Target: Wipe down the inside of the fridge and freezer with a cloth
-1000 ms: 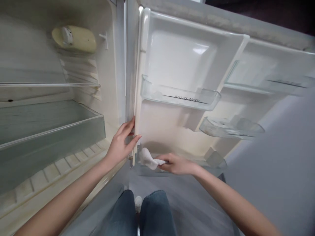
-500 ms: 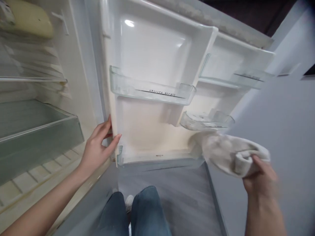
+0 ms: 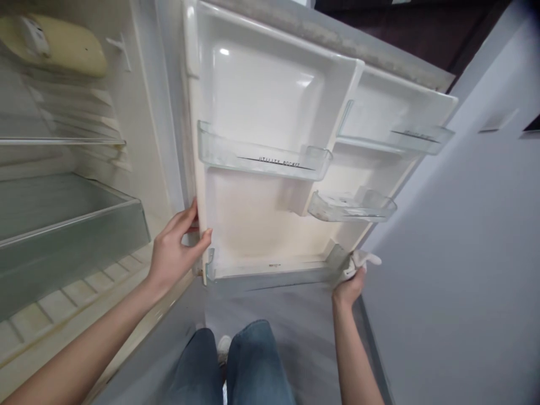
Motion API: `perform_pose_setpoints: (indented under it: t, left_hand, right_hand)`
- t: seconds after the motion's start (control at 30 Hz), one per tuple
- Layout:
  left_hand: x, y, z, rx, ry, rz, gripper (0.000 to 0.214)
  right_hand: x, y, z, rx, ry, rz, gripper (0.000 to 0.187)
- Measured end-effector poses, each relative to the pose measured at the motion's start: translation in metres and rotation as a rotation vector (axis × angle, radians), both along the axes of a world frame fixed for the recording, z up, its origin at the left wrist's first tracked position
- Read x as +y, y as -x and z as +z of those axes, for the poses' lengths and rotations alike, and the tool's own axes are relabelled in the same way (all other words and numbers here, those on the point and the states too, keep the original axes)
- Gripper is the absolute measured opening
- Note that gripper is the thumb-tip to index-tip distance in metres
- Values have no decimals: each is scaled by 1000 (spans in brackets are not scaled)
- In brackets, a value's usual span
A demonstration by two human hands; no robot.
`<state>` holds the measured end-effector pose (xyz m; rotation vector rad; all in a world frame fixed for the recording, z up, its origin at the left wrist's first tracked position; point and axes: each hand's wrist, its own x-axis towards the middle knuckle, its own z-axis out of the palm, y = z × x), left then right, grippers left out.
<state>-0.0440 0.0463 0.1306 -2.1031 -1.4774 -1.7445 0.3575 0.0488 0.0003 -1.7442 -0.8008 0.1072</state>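
Observation:
The inside of an open refrigerator door (image 3: 253, 219) faces me, with clear plastic door shelves across it. My left hand (image 3: 175, 250) holds the door's left edge near the bottom, thumb on the inner side and fingers behind the edge. At the lower right corner of the door, my right hand (image 3: 350, 288) is closed on a whitish cloth (image 3: 363, 260). Part of the cloth is hidden by the fingers. Beside it is the right end of the bottom door shelf (image 3: 270, 281).
To the left is the refrigerator's inside, with a glass shelf (image 3: 59, 142), a greenish drawer (image 3: 84, 242) and a yellowish housing (image 3: 71, 48). A shelf marked "UTILITY POCKET" (image 3: 261, 160) crosses the door. On the right stands a pale wall (image 3: 464, 253); my knees (image 3: 257, 360) are below.
My right hand has moved left with the cloth, up to the door's lower right corner. The cloth now looks more bunched. My left hand keeps its hold; the view has shifted slightly.

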Motion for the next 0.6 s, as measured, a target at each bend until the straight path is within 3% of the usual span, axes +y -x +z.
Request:
perform_pose_setpoints:
  t: [0.07,0.23,0.33,0.47,0.6]
  left_hand:
    - [2,-1,-1,-15,-9,7,61]
    - [5,-2,-3,-21,-40,25,61]
    - [4,-2,-3,-5,-40,11,61]
    - [1,-4,-2,10,-38,0,61]
    - [-1,-7,-1,30,-49,14,61]
  right_hand:
    - [-2,19,-2,111,-69,-128,73]
    - [-3,91,-21,94,-20,-149,69]
    - [-6,145,-47,36,-20,-48,72]
    - [-18,216,-82,-137,-262,118,75]
    - [-35,262,-100,-475,-391,439,41]
